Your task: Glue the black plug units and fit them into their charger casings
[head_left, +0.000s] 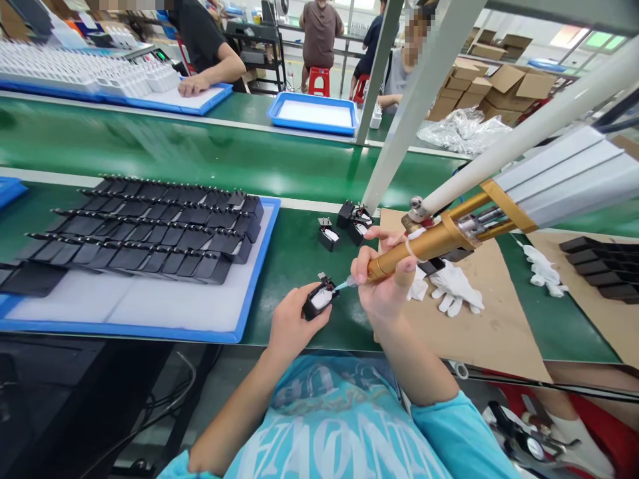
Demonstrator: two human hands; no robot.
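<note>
My left hand grips a small black plastic housing with a white inside, held just above the green bench. My right hand is wrapped round a gold-coloured dispensing gun whose pale blue nozzle tip touches the housing's open top. A white cartridge and hose run up and right from the gun. A few more black housings lie on the bench just behind my hands.
A blue tray with rows of black housings lies at left. White gloves rest on brown cardboard at right, with more black parts at far right. Other people sit across the green conveyor, beside blue trays.
</note>
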